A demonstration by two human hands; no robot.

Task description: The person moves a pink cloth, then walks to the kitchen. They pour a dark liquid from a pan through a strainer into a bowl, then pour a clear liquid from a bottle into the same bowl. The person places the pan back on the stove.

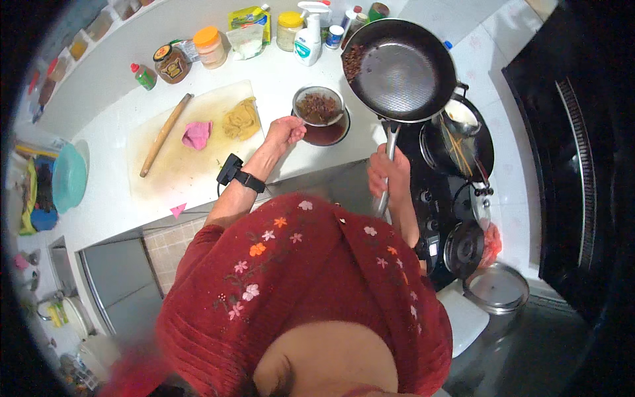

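My right hand (389, 171) grips the metal handle of a dark nonstick frying pan (404, 69), raised and tilted over the counter's right end. Dark brown bits cling along the pan's left side. My left hand (286, 133) is closed on the handle end of a round wire-mesh strainer (319, 120), which holds brown bits (318, 105). Beneath the strainer stands a dark-rimmed bowl (327, 144) with reddish-brown liquid in it. Left of it, a cutting board (163, 186) bears a wooden rolling pin (166, 135), a pink cloth (197, 135) and a yellowish cloth (240, 120).
Jars, a spray bottle (307, 42) and pouches line the wall. To the right, a black stove (414, 159) carries a wok (483, 144) with a ladle and chopsticks. A steel lid or pan (497, 288) lies lower right. A teal basin (69, 178) stands far left.
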